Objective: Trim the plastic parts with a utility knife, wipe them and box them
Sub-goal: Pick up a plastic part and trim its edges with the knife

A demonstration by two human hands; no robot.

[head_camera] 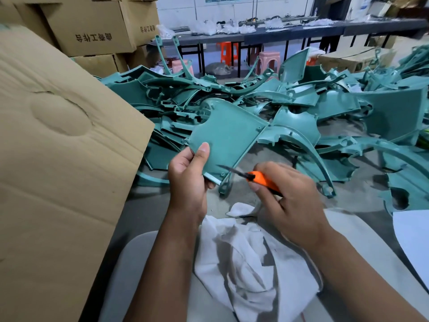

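My left hand (189, 180) grips the near corner of a flat teal plastic panel (226, 135), thumb on its face, holding it tilted up over the floor. My right hand (287, 201) grips an orange utility knife (262, 178); its dark blade points left and lies against the panel's lower edge. A white wiping cloth (250, 256) lies crumpled across my lap under both forearms. At my left stands the big open cardboard box (58, 159), its flap raised toward me.
A wide pile of teal plastic parts (301, 108) covers the floor ahead and to the right. Stacked cardboard cartons (92, 26) rise at back left. Long dark tables (290, 31) and plastic stools (268, 61) stand behind. White sheet (413, 238) at right.
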